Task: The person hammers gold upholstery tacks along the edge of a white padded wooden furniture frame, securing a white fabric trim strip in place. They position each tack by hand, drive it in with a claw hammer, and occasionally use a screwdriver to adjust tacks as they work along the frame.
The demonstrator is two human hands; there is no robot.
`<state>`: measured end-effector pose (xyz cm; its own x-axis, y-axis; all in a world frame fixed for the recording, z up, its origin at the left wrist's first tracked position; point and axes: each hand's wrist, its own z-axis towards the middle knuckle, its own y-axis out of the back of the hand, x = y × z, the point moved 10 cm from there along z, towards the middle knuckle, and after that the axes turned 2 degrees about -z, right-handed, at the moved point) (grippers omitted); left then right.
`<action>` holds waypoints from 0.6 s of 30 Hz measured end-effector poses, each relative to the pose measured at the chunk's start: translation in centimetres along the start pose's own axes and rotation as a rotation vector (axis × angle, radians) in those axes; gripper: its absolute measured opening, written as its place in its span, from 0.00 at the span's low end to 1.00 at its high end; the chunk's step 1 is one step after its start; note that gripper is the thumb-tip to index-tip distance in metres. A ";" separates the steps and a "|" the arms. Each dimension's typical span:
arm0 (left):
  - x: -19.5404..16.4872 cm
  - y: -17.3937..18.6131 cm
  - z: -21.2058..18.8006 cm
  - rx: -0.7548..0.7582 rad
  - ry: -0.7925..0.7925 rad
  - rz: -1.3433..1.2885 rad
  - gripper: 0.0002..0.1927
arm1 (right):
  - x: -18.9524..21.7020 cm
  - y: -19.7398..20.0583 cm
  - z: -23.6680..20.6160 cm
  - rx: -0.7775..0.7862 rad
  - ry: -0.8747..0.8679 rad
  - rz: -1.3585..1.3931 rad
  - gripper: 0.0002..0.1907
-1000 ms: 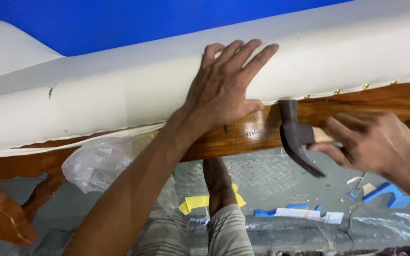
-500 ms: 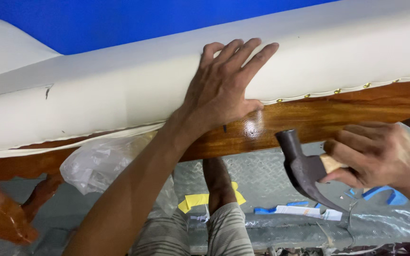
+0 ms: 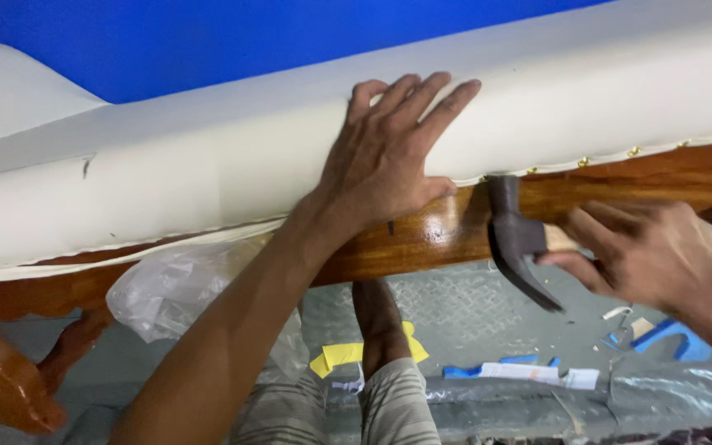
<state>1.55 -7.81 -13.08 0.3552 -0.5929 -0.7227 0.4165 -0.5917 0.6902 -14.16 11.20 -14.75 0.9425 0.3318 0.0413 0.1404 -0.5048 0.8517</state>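
Head view, working outward from our knees: our striped shorts (image 3: 372, 404) and a bare leg show lowest in the frame, with yellow and blue tape scraps (image 3: 356, 354) and clear plastic sheeting (image 3: 183, 297) on the grey floor beyond.

Next out, our right hand (image 3: 653, 255) is wrapped tight around the handle of a dark claw hammer (image 3: 517, 239), choked up close to the head, wrist low, the face meeting the glossy wooden rail (image 3: 422, 239) just below the trim line. We judge the hammer head-heavy and rigid; holding it this near the head suits short, controlled taps.

Our left hand (image 3: 389, 156) lies flat, fingers spread, pressing the cream upholstery (image 3: 208, 173) down against the rail, forearm stretched forward. The covering looks soft and smooth, likely slippery under the palm. Brass tacks (image 3: 632, 152) dot the edge to the right. A blue wall (image 3: 208, 41) stands behind.
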 end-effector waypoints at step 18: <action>-5.4 8.8 -4.4 -0.004 0.115 -0.050 0.25 | -2.4 1.2 -10.0 -0.987 -1.017 0.773 0.11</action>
<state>6.95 -7.42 -3.29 0.4275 -0.4962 -0.7557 0.4393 -0.6166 0.6534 -19.33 17.76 -8.57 0.5486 -0.5876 0.5948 -0.3011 0.5248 0.7962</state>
